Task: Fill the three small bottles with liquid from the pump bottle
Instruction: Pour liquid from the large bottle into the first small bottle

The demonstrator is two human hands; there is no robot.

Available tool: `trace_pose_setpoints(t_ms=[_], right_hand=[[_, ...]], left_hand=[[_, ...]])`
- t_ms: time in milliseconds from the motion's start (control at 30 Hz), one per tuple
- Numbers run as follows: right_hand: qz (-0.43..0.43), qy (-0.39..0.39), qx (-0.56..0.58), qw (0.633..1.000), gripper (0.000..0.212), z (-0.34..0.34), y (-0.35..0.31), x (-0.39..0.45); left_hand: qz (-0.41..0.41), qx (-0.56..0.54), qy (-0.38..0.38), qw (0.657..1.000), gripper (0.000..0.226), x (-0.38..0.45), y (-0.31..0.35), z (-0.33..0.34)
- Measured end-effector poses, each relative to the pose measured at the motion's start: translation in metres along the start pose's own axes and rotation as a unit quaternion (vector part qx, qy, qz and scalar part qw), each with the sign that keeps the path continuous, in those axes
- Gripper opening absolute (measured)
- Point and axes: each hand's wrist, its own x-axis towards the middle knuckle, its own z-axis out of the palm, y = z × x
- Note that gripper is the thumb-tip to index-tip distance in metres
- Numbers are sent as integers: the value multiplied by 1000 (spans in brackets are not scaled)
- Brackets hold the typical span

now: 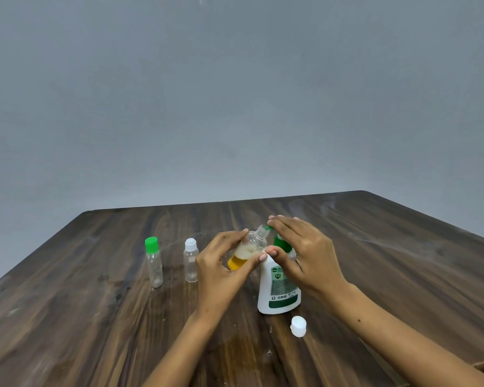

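Observation:
My left hand [224,270] grips a small clear bottle [249,248], tilted, uncapped, with orange liquid and foam in its lower part. Its open neck sits just under the green pump spout. My right hand [305,252] lies flat on top of the green pump head of the white pump bottle [278,289], which stands on the table. Two other small clear bottles stand upright to the left: one with a green cap [153,262] and one with a white cap [191,259]. Both look empty.
A loose white cap [298,326] lies on the dark wooden table [95,317] just in front of the pump bottle. A wet patch shows on the wood near the front centre. A plain grey wall stands behind the table's far edge.

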Motion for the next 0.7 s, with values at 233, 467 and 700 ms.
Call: trace_pose_setpoints(t_ms=[233, 467, 700], right_hand=[[0, 13, -6, 1000, 76, -2, 0, 2], [4, 24, 4, 1000, 74, -1, -1, 4], [28, 26, 22, 999, 69, 6, 0, -3]], left_hand=[[7, 2, 6, 1000, 47, 1, -1, 1], [2, -5, 4, 1000, 49, 0, 1, 1], [1, -2, 2, 1000, 48, 0, 0, 0]])
